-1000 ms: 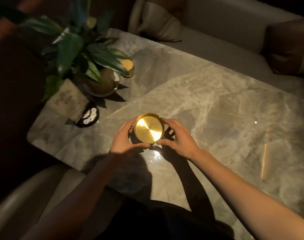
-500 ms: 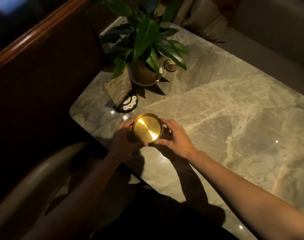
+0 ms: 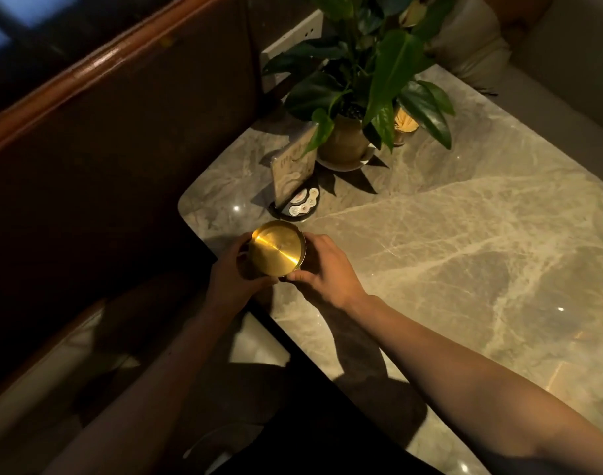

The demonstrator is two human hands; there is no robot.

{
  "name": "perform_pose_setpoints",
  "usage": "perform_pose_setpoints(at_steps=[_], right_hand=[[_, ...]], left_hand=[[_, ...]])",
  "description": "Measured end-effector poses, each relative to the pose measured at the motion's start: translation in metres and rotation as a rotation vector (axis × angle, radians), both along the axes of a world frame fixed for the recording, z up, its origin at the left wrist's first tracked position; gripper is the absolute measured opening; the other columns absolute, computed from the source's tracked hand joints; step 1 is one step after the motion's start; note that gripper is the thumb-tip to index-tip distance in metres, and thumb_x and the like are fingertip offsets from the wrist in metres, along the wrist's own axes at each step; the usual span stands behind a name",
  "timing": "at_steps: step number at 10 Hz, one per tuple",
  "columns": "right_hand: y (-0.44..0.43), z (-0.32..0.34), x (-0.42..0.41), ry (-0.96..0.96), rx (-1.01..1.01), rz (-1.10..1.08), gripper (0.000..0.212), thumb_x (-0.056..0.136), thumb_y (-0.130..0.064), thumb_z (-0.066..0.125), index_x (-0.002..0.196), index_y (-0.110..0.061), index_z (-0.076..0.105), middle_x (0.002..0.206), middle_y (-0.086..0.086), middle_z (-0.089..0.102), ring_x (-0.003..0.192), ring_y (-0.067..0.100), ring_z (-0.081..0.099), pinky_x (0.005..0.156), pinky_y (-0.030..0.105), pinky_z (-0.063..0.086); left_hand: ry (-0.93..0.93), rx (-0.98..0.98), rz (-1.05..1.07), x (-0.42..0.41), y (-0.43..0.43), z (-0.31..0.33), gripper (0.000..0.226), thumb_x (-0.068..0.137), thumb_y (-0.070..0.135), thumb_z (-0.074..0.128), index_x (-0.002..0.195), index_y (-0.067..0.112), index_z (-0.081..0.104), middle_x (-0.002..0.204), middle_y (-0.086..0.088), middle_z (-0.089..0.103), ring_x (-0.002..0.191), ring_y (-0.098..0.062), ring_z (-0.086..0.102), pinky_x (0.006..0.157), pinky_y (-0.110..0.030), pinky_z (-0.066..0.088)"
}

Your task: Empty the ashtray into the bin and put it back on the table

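Note:
A round gold ashtray (image 3: 276, 249) with a shiny flat inside is held over the near left edge of the marble table (image 3: 447, 255). My left hand (image 3: 233, 275) grips its left side and my right hand (image 3: 324, 269) grips its right side, thumbs meeting below it. The inside of the ashtray looks bare and reflective. No bin is in view.
A potted green plant (image 3: 361, 97) stands at the table's far left corner, with a small card stand on a black base (image 3: 298, 186) in front of it. A dark wooden-topped partition (image 3: 104, 114) runs along the left. A cushioned seat (image 3: 36, 371) lies below left.
The ashtray and both hands have shifted left, from the middle of the table to its left edge. The view has swung left, bringing the partition and seat into sight.

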State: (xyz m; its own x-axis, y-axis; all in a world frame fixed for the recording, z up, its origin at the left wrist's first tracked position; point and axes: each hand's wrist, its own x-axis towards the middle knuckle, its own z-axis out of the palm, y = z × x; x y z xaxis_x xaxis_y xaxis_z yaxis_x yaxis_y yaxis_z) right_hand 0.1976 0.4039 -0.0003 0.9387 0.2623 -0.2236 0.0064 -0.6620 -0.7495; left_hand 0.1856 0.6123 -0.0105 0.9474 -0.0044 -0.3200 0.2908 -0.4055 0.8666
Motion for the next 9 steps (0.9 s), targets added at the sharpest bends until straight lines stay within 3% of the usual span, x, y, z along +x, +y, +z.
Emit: perform_pose_setpoints(at_steps=[1, 2, 4, 7, 9], right_hand=[[0.014, -0.011, 0.016, 0.005, -0.022, -0.003, 0.082, 0.072, -0.045, 0.08, 0.138, -0.011, 0.043, 0.131, 0.01, 0.054, 0.119, 0.023, 0.051, 0.099, 0.034, 0.043], [0.021, -0.016, 0.024, 0.008, -0.024, -0.011, 0.082, 0.071, -0.043, 0.081, 0.137, -0.012, 0.044, 0.131, 0.01, 0.055, 0.119, 0.023, 0.051, 0.099, 0.033, 0.042], [0.034, -0.024, 0.035, 0.022, -0.04, 0.003, 0.081, 0.071, -0.043, 0.081, 0.137, -0.013, 0.045, 0.131, 0.008, 0.055, 0.12, 0.022, 0.051, 0.099, 0.032, 0.042], [0.038, -0.024, 0.034, 0.019, -0.074, 0.013, 0.081, 0.075, -0.042, 0.079, 0.141, -0.014, 0.042, 0.136, 0.008, 0.053, 0.124, 0.023, 0.049, 0.102, 0.034, 0.041], [0.034, -0.021, 0.031, 0.035, -0.083, 0.031, 0.08, 0.078, -0.04, 0.076, 0.143, -0.013, 0.039, 0.137, 0.008, 0.052, 0.125, 0.023, 0.048, 0.106, 0.036, 0.04]], left_hand=[[0.005, -0.019, 0.015, 0.013, 0.012, -0.01, 0.096, 0.054, 0.011, 0.092, 0.138, 0.017, 0.045, 0.135, -0.006, 0.057, 0.123, -0.018, 0.053, 0.093, -0.017, 0.045], [-0.009, -0.033, 0.028, 0.021, 0.016, -0.014, 0.095, 0.055, 0.007, 0.091, 0.138, 0.014, 0.046, 0.133, -0.007, 0.058, 0.123, -0.018, 0.053, 0.087, -0.004, 0.042], [-0.01, -0.065, 0.051, 0.03, 0.028, -0.023, 0.093, 0.055, 0.005, 0.091, 0.137, 0.016, 0.048, 0.133, 0.002, 0.054, 0.125, -0.012, 0.049, 0.086, 0.002, 0.038], [0.0, -0.037, 0.033, 0.027, 0.03, -0.025, 0.092, 0.059, 0.006, 0.088, 0.139, 0.017, 0.045, 0.131, 0.006, 0.052, 0.125, -0.01, 0.047, 0.09, -0.003, 0.039], [-0.006, -0.005, 0.107, 0.013, 0.025, -0.017, 0.095, 0.065, 0.01, 0.086, 0.145, 0.015, 0.035, 0.142, 0.002, 0.043, 0.131, -0.011, 0.04, 0.103, -0.025, 0.037]])
